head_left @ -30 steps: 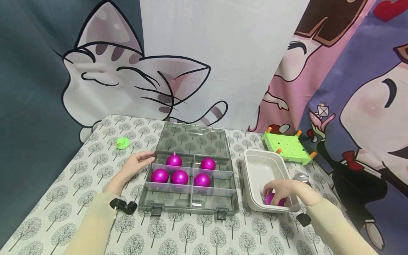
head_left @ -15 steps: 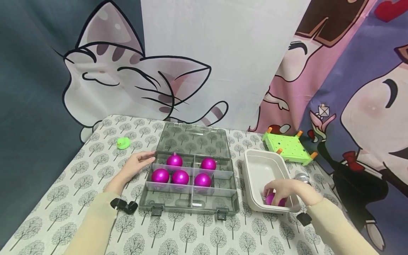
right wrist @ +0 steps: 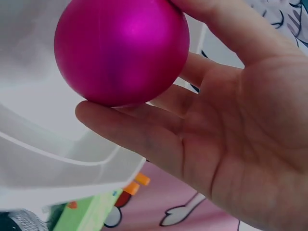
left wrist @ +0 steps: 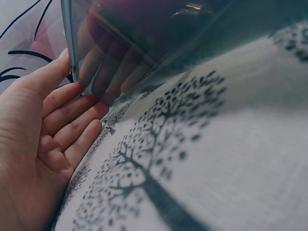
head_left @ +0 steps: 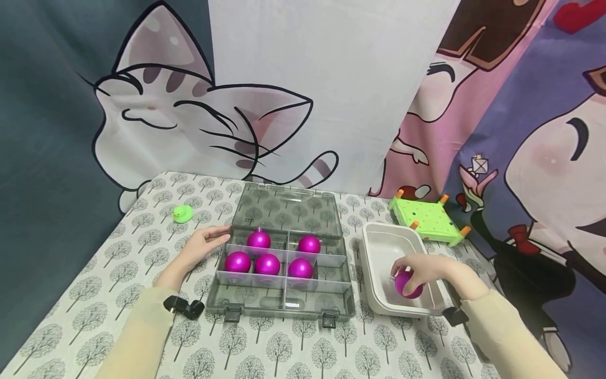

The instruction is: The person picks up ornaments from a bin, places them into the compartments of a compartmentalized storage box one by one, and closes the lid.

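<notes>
In the head view, my right hand point(head_left: 428, 267) grips a magenta Christmas bauble point(head_left: 409, 285) inside the white plastic bin point(head_left: 371, 231). The right wrist view shows the bauble point(right wrist: 120, 53) between thumb and fingers, with the bin wall behind. My left hand point(head_left: 201, 247) rests at the left back corner of a clear grey compartment box point(head_left: 312, 302), whose lid point(head_left: 286, 210) lies folded back. Seen from the left wrist, the fingers point(left wrist: 72, 118) touch the outer side wall. Several baubles point(head_left: 267, 263) sit in the box's back and middle rows; the front row holds none.
A lime green toy duck point(head_left: 182, 213) stands at the back left of the tree-print cloth point(head_left: 279, 347). Behind the bin, a green toy table point(head_left: 426, 220) lies with its orange-tipped legs up. Cartoon curtains point(head_left: 303, 105) hang along the back and sides.
My right hand has lifted the bauble a little from the bin's near end, so more of the bauble shows. My left hand has stayed at the box corner.
</notes>
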